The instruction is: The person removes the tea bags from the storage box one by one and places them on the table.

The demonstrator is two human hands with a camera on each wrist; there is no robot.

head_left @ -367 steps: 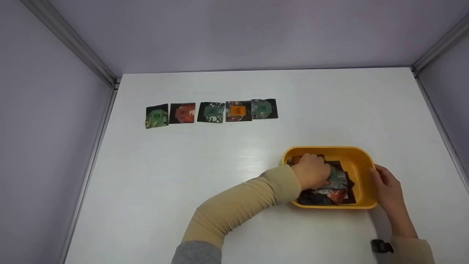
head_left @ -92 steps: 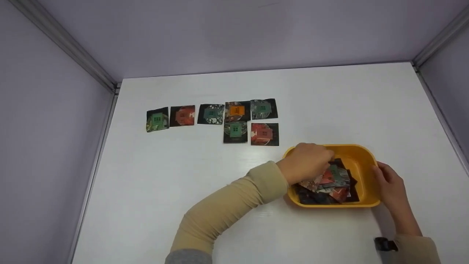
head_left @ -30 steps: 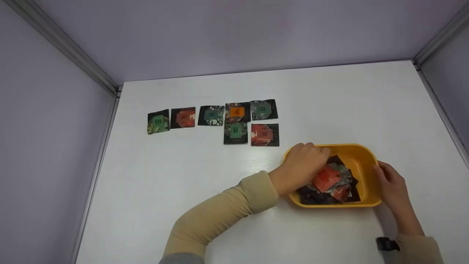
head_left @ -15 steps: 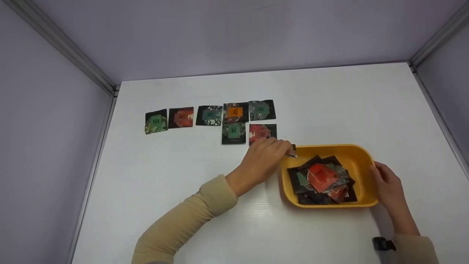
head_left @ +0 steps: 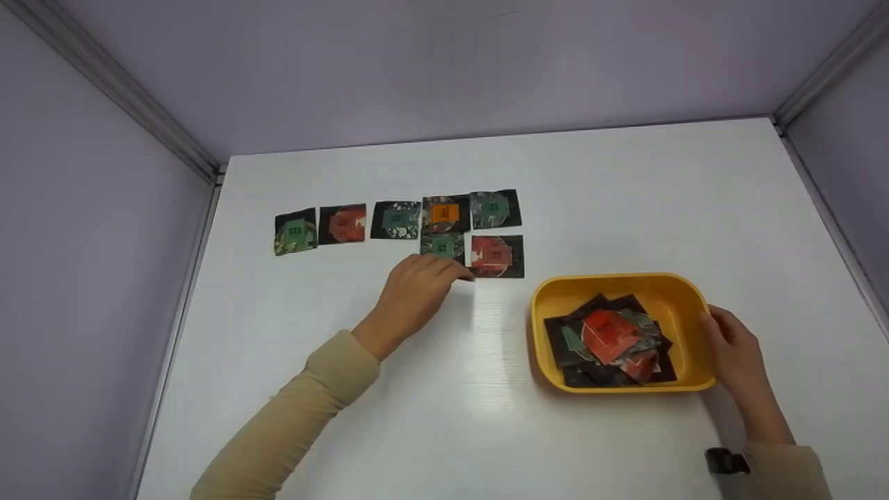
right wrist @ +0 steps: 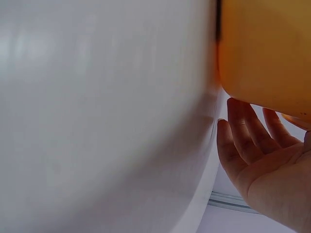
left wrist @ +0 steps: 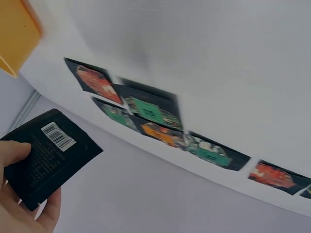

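In the left wrist view my left hand (left wrist: 24, 204) pinches a black square sachet (left wrist: 53, 150), its barcoded back towards the camera. In the head view the same hand (head_left: 413, 292) hovers just in front of the lower green-labelled sachet (head_left: 443, 244), partly covering it, left of a red sachet (head_left: 497, 256). My right hand (head_left: 737, 354) holds the right end of a yellow plastic box (head_left: 684, 340), its fingers (right wrist: 243, 128) against the outer wall. Several more sachets (head_left: 611, 340) lie in a loose pile inside that box.
On the white table (head_left: 430, 430), further sachets form a back row: green (head_left: 295, 232), red (head_left: 342, 223), teal with white (head_left: 396, 220), orange-labelled (head_left: 445, 213) and grey-green (head_left: 495, 208). Grey-lilac panels (head_left: 444, 69) enclose the table at the back and sides.
My left hand has taken a sachet from the box and carried it left to the rows. Over the longer span, two sachets joined a second row. The right hand stays at the box.
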